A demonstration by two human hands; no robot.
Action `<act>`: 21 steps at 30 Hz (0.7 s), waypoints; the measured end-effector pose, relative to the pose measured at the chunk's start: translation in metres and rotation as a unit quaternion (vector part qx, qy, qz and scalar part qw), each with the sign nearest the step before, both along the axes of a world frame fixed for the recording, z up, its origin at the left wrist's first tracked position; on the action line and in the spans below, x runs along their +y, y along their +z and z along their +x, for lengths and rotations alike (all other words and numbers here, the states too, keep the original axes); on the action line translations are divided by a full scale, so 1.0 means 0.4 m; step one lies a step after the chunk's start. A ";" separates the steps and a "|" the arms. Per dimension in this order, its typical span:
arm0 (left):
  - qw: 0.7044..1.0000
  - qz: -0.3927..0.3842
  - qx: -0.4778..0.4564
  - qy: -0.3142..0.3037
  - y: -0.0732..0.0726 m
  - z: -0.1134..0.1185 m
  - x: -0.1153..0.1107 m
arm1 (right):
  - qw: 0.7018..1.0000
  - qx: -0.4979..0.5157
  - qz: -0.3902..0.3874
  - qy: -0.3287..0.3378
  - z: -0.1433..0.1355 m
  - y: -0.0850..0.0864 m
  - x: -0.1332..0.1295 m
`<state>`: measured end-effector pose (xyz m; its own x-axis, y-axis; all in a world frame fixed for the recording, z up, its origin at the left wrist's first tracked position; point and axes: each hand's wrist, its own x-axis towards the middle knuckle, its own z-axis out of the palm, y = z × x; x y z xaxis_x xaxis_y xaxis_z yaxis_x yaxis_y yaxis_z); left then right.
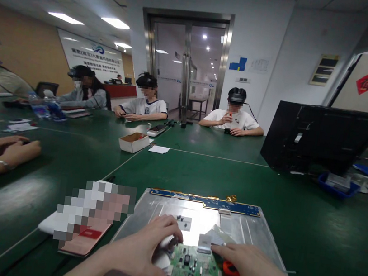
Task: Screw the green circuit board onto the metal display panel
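A green circuit board [194, 272] lies over the lower part of a silver metal panel [258, 240]. My left hand [151, 247] grips the board's left side, thumb near the lower left corner and fingers by the upper left corner. My right hand [247, 275] is at the board's right side, its index finger touching a flat ribbon cable [205, 243] at the top edge. A red-orange handled object [231, 270] shows partly under that palm; whether it is held is hidden. Along the panel's far edge runs a narrow blue circuit strip [205, 201].
A pink case [102, 231] and a white item [47, 224] lie left of the panel. Another person's hands [17, 151] rest further left. A small box [133, 142], a black monitor [321, 139] and a blue tray [338, 187] stand beyond. Several people sit across the green table [199, 172].
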<state>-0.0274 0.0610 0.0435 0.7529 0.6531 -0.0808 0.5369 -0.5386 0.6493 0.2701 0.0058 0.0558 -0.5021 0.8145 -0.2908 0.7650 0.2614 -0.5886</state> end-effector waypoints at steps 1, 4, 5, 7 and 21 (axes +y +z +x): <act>1.000 0.007 0.002 0.005 -0.002 0.001 -0.008 | 1.000 0.000 -0.002 -0.002 0.001 0.000 0.000; 1.000 0.026 0.005 0.009 -0.010 0.002 -0.023 | 1.000 0.000 -0.004 -0.006 0.001 -0.001 0.001; 0.999 0.032 0.005 0.007 -0.013 0.003 -0.025 | 1.000 0.002 -0.005 -0.007 0.001 -0.003 0.001; 0.999 0.041 0.005 0.000 -0.017 0.003 -0.026 | 1.000 0.009 -0.013 -0.012 0.001 -0.009 0.001; 0.997 0.056 -0.004 -0.047 -0.017 0.029 -0.018 | 0.926 0.261 0.026 -0.272 0.092 0.000 0.015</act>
<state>-0.0159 0.0536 0.0369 0.8118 0.5840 -0.0048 0.4755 -0.6561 0.5860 0.3068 0.0118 0.0559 -0.0749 0.9942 -0.0774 0.4061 -0.0405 -0.9129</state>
